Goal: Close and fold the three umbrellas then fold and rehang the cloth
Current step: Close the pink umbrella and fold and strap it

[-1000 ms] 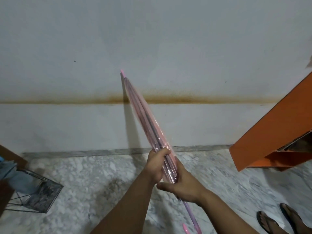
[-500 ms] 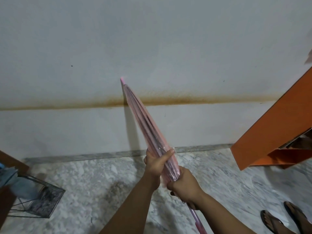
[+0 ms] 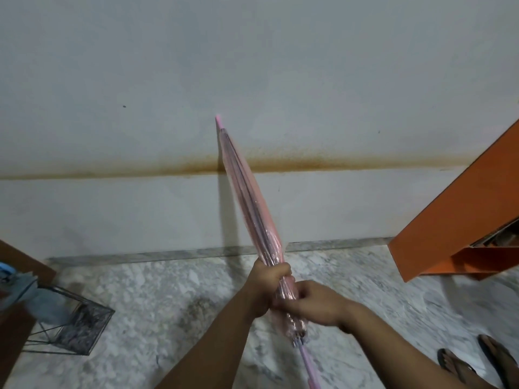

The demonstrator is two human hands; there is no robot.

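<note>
A closed pink translucent umbrella [image 3: 247, 189] points up and away toward the white wall, its pink tip near the wall's upper middle. My left hand [image 3: 266, 284] is wrapped around the gathered canopy near its lower end. Just below it, my right hand [image 3: 314, 304] grips the same bunched canopy, fingers curled over it. The pink shaft [image 3: 309, 366] runs down out of the frame's bottom edge. No other umbrella shows, and I cannot identify the task's cloth.
A black wire-frame stand [image 3: 75, 327] sits on the marble floor at the left, with bluish fabric [image 3: 16, 284] draped beside it. An orange cabinet [image 3: 455, 220] juts in at the right. Two sandalled feet [image 3: 477, 360] stand at the bottom right.
The umbrella's tip has dropped slightly along the wall. My right hand has slid over the canopy's lower end, closer to my left hand.
</note>
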